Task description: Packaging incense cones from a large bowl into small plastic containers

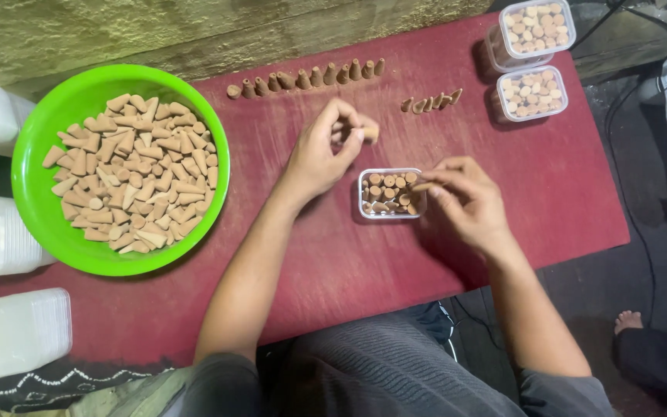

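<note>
A small clear plastic box [364, 202] holding several tan cones sits mid-board. My right hand [468, 202] is at its right rim, pinching a cone [421, 187] over the box. My left hand [319, 150] hovers just above and left of the box, fingers closed on another cone [369, 132]. A row of upright cones [306, 79] stands along the far edge of the red board [550, 177], with a short row of lying cones [431, 101] to its right. A green bowl [40, 201] full of loose cones sits at the left.
Two filled, lidded clear boxes [536, 29] [531, 93] stand at the board's far right corner. Stacks of white plastic lids or boxes [23, 330] lie off the board's left side. Cables and another person's foot [627, 320] are on the dark floor at right.
</note>
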